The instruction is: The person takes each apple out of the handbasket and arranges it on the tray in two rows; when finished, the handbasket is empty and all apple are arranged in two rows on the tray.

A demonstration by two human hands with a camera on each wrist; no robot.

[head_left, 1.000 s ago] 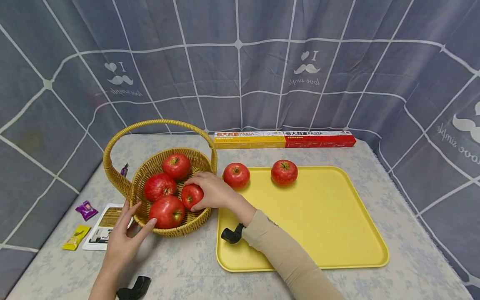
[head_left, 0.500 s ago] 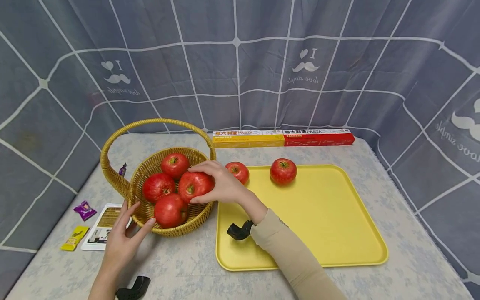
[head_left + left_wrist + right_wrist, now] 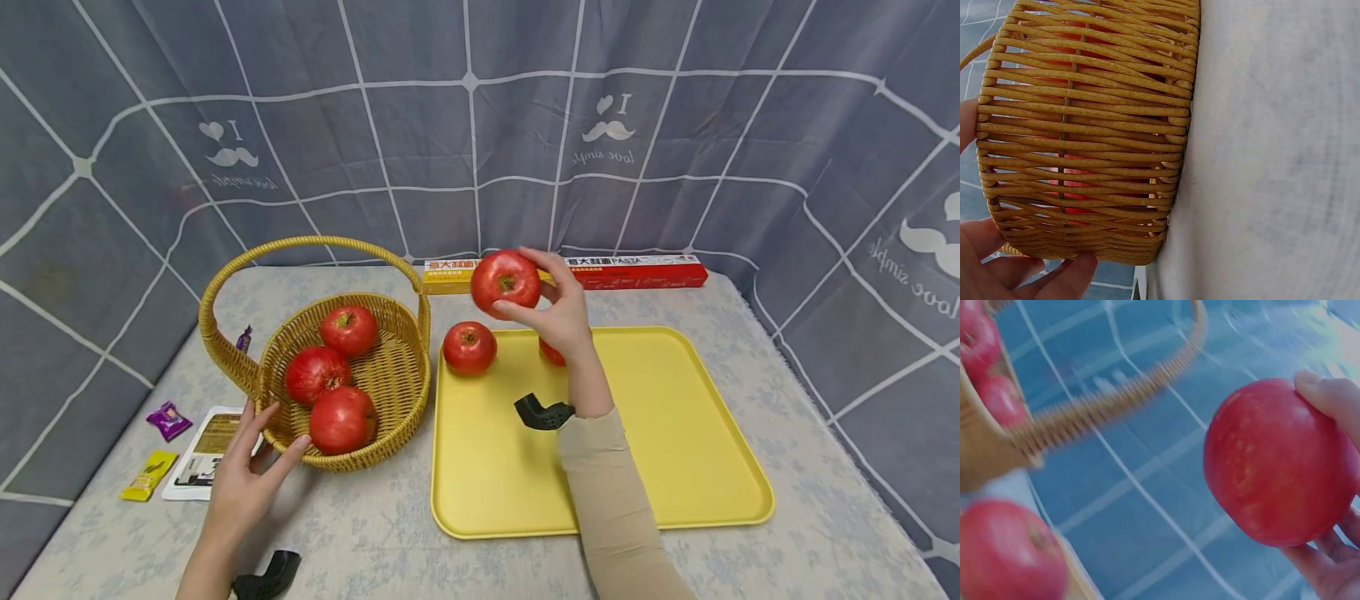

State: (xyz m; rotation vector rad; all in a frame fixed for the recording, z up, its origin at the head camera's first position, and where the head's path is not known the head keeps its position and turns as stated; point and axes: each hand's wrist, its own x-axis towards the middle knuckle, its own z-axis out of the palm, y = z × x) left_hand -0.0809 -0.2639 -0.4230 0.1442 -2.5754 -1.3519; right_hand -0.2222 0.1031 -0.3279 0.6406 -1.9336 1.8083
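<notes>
My right hand [image 3: 558,312] holds a red apple [image 3: 506,279] up in the air above the back edge of the yellow tray [image 3: 525,500], thumb and fingers on opposite sides of it. That apple [image 3: 1282,462] fills the centre right of the right wrist view. My left hand [image 3: 247,475] grips the near left side of the wicker basket [image 3: 405,387], thumb and index finger at the rim. In the left wrist view more fingers [image 3: 1075,275] bend against the woven wall. Three apples [image 3: 342,420] lie in the basket's left half.
One apple [image 3: 469,347] sits at the tray's back left corner. Another apple [image 3: 552,352] is partly hidden behind my right hand. Two pasta boxes [image 3: 637,273] lie along the curtain. A white packet [image 3: 198,467] and small candies [image 3: 169,421] lie left of the basket. The tall basket handle [image 3: 315,242] arches up.
My right hand has lifted one apple out of the basket and carried it right, over the tray's back edge. The left hand stays at the basket.
</notes>
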